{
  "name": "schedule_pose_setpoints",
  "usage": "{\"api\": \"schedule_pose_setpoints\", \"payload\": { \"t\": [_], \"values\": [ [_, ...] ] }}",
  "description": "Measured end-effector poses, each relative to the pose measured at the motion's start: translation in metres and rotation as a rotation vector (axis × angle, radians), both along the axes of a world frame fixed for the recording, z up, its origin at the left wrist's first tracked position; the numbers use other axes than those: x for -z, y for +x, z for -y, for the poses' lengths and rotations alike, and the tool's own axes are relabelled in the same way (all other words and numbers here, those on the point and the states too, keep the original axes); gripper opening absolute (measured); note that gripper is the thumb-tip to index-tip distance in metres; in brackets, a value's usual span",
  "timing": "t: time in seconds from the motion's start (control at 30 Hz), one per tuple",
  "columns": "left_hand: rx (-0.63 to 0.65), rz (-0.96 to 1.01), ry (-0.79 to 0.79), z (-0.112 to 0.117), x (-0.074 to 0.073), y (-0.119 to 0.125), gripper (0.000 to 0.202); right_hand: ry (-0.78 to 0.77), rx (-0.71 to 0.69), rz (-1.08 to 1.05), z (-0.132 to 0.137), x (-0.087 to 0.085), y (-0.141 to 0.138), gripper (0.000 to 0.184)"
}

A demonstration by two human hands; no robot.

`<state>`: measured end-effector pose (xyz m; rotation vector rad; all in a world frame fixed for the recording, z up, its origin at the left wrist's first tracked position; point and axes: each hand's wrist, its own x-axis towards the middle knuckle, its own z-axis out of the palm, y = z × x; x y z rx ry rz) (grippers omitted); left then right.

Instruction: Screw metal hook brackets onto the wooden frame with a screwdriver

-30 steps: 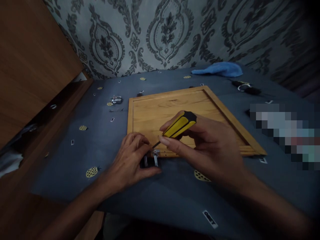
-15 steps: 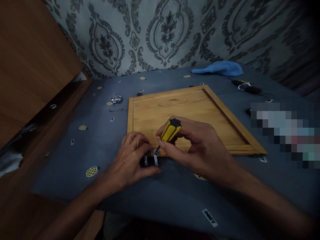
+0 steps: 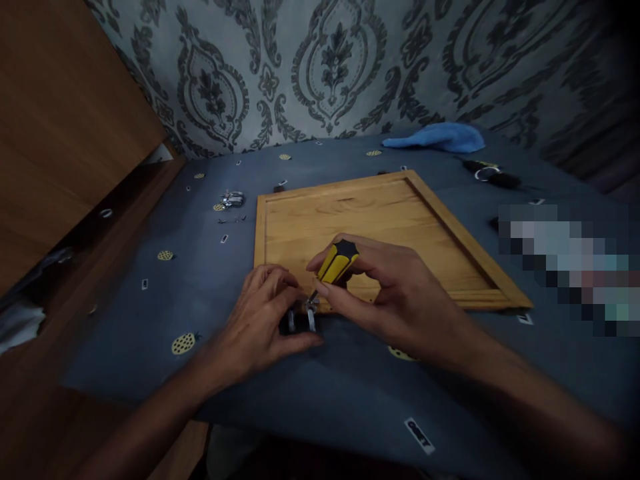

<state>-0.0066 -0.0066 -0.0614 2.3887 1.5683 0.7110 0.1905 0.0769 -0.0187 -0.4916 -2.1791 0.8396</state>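
Note:
A light wooden panel with a raised frame (image 3: pixel 380 220) lies flat on a dark blue patterned cloth (image 3: pixel 310 393). At its near left edge sits a small metal hinge (image 3: pixel 303 320). My left hand (image 3: pixel 260 323) is closed around the hinge and pins it against the panel's edge. My right hand (image 3: pixel 395 293) grips a yellow and black screwdriver (image 3: pixel 335 261), whose handle stands steeply and whose tip rests on the hinge. The fingers of both hands hide most of the hinge.
Another metal hinge (image 3: pixel 233 199) and small screws lie on the cloth left of the panel. A blue rag (image 3: pixel 435 138) and a dark tool (image 3: pixel 493 175) rest at the back right. A brown cabinet (image 3: pixel 60 133) stands at left, patterned wallpaper behind.
My right hand has tipped the screwdriver from a flat slant to nearly upright and brought its tip down onto the hinge. My left hand has stayed on the hinge.

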Motion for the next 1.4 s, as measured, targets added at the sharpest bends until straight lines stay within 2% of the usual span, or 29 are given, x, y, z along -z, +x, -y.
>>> {"api": "schedule_pose_setpoints", "payload": {
  "t": [0.13, 0.4, 0.73, 0.9, 1.0, 1.4],
  "values": [
    [-0.01, -0.001, -0.007, 0.0, 0.0, 0.0, 0.041, -0.01, -0.008, 0.053, -0.002, -0.001, 0.003, 0.021],
    [0.001, -0.001, 0.005, 0.0, 0.0, -0.001, 0.043, -0.008, -0.02, 0.105, -0.001, -0.006, 0.008, 0.014],
    [0.029, 0.002, 0.038, 0.0, 0.001, -0.002, 0.042, -0.031, -0.041, 0.127, -0.002, -0.011, 0.012, 0.021],
    [0.028, 0.026, 0.03, 0.0, 0.0, -0.001, 0.039, -0.07, 0.0, 0.115, -0.004, -0.011, 0.011, 0.008],
    [0.025, 0.026, 0.028, 0.0, -0.001, -0.001, 0.04, -0.092, 0.03, 0.092, -0.004, -0.012, 0.01, 0.008],
    [0.029, 0.033, 0.043, 0.0, 0.001, -0.001, 0.043, -0.12, -0.012, 0.122, -0.001, -0.009, 0.008, 0.007]
  ]
}}
